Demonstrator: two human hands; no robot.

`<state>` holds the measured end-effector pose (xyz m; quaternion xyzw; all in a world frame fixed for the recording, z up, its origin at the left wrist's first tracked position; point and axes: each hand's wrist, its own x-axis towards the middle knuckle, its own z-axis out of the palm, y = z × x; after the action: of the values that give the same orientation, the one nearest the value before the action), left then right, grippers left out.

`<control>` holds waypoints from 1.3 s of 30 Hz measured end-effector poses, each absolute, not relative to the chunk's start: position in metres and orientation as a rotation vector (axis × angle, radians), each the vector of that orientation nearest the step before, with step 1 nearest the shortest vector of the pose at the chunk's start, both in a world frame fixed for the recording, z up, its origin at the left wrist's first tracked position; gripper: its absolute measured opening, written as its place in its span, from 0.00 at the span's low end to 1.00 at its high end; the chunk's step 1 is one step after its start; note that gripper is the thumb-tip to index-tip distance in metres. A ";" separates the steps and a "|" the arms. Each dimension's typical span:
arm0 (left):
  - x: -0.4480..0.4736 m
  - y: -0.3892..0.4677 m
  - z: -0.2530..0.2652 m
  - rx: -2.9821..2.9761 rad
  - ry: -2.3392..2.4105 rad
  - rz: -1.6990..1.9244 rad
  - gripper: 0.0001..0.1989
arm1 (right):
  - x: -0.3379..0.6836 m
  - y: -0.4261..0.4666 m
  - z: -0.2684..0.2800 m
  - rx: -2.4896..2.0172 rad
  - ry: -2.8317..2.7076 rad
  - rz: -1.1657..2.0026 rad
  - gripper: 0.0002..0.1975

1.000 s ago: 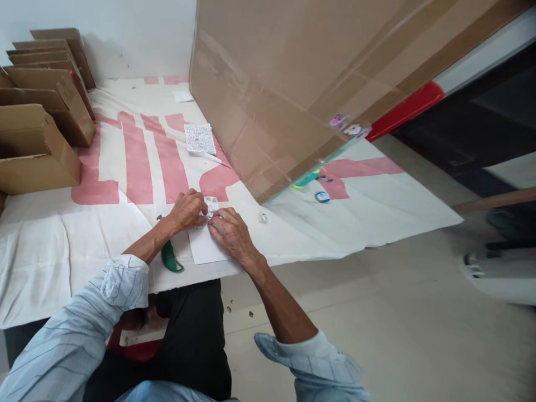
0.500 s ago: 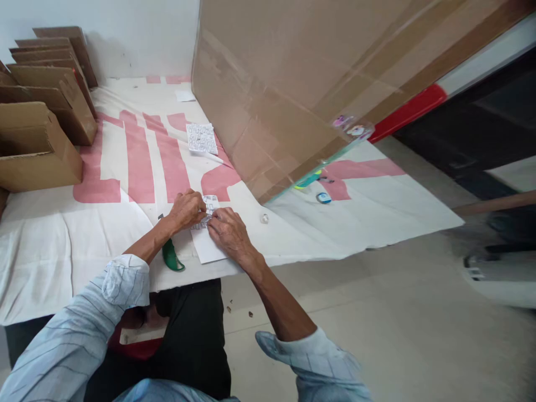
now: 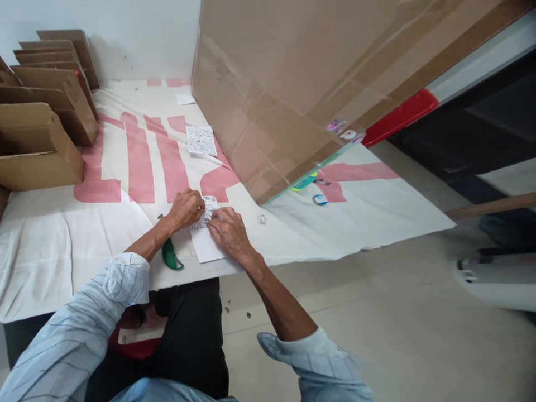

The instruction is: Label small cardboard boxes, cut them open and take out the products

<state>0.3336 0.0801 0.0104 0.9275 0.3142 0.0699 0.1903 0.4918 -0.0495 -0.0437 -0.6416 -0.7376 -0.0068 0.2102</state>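
Observation:
A white sheet (image 3: 208, 245) with dark printed outlines on its upper part lies near the table's front edge. My left hand (image 3: 187, 210) rests at the sheet's upper left, fingers curled and thumb and fingertips pressed together. From the right, my right hand (image 3: 229, 230) lies over the sheet's edge, its fingertips pinched close to the printed marks. Whatever is between the fingers of either hand is too small to make out. Under my left wrist sticks out a green curved handle (image 3: 171, 255); the rest of that tool is mostly hidden by my arm.
A second printed paper (image 3: 201, 140) lies farther back. Several open cardboard boxes (image 3: 37, 148) stand at left. A large taped cardboard carton (image 3: 268, 111) rises at right. A tape roll (image 3: 320, 200) and a small clear object (image 3: 262, 219) lie on the cloth-covered table (image 3: 377, 218).
My left fingertips have lifted slightly away from my right ones, so more of the printed sheet shows between them. The view has shifted a little; the other things lie as before.

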 end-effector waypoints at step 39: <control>0.280 -0.029 -0.008 2.832 0.625 0.136 0.13 | 0.493 -0.049 -0.039 -1.869 -1.927 0.023 0.09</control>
<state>0.2796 -0.0293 -0.0085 0.9685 0.2138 0.0466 0.1188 0.4932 -0.0485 -0.0394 -0.6781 -0.6990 0.0082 0.2267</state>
